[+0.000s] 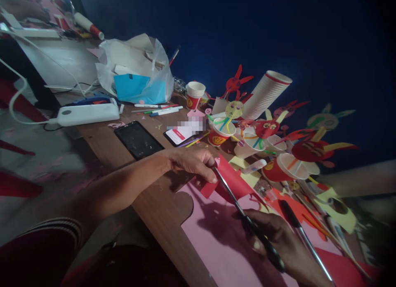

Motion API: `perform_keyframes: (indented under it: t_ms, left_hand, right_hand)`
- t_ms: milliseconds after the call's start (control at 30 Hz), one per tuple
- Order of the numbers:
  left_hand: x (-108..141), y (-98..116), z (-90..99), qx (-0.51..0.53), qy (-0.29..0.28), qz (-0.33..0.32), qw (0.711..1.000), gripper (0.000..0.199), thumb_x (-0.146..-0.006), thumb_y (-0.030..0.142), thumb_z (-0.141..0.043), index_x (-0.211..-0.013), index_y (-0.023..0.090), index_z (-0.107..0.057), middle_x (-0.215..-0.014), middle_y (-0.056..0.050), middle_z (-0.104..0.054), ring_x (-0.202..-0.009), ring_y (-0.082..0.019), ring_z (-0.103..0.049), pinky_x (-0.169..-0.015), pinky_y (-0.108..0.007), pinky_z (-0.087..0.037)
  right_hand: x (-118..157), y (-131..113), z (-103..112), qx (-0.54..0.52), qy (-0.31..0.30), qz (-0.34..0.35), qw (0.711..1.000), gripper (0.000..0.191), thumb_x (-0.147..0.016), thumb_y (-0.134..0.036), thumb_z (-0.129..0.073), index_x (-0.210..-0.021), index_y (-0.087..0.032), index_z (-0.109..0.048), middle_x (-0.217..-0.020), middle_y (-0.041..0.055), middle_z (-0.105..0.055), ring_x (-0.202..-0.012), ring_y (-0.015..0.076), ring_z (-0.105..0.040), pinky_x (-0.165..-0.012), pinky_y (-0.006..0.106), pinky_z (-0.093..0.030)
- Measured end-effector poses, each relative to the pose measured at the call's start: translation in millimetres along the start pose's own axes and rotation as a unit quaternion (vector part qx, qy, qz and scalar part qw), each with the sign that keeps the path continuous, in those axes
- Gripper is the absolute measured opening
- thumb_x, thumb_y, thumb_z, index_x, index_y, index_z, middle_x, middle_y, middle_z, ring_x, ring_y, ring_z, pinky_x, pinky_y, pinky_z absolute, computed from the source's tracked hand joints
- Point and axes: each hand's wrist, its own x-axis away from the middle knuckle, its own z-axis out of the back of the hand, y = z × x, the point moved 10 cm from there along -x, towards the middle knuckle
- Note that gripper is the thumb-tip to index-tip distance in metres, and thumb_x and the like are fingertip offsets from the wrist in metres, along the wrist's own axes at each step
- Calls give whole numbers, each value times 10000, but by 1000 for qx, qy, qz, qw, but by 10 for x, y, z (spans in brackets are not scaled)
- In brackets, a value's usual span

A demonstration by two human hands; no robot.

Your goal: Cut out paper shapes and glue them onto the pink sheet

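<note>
My left hand (193, 162) pinches a sheet of red paper (236, 179) by its left part, thumb on top. In my right hand (283, 233) are scissors (236, 202) with black handles, my fingers wrapped around them. Their metal blades lie across the red paper, and the tip reaches close to my left fingers. Whether the blades are apart cannot be made out. Under both hands a large pink sheet (210, 237) with a curved cut-out edge covers part of the wooden table (154, 204). A black-handled tool with a metal shaft (305, 231) lies beside my right wrist.
Several paper cups (219, 138) with paper animal faces stand at the back right, near a leaning cup stack (262, 95). A phone (182, 132), a dark tablet (137, 139), pens (167, 110), a white power strip (88, 113) and a plastic bag (167, 68) lie further back. A blurred arm (365, 177) shows at right.
</note>
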Motion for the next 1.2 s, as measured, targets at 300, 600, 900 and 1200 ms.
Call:
perform_keyframes:
  t_ms: [300, 600, 900, 1200]
  left_hand:
    - [3, -42, 5, -29, -4, 19, 999, 102, -600, 182, -676, -602, 112, -602, -495, 17, -564, -443, -87, -515, -429, -191, -418]
    - [24, -75, -72, -47, -47, 28, 997, 146, -607, 184, -670, -548, 126, -550, -482, 21, -552, -433, -79, -500, -407, -170, -379]
    - [23, -137, -113, -48, -67, 48, 995, 141, -610, 171, -672, -533, 121, -565, -462, 17, -563, -416, -83, -501, -396, -172, -384]
    - [55, -92, -172, -41, -69, 51, 995, 151, -587, 142, -634, -479, 142, -529, -401, 21, -550, -342, -98, -487, -341, -183, -342]
  right_hand:
    - [-9, 3, -42, -11, -16, -51, 999, 438, -581, -430, -725, -910, -141, -706, -520, -40, -434, -433, 72, -365, -397, 187, -325]
    - [25, 39, -84, 5, -68, -25, 997, 510, -645, -506, -684, -999, -139, -675, -492, -36, -471, -404, 75, -393, -381, 187, -328]
    - [31, 48, -72, 5, -78, -10, 997, 568, -631, -568, -688, -993, -131, -671, -481, -48, -443, -396, 62, -365, -368, 175, -279]
    - [25, 109, -74, 4, -87, -19, 996, 584, -627, -558, -702, -1011, -121, -657, -473, -49, -454, -374, 62, -382, -352, 170, -291]
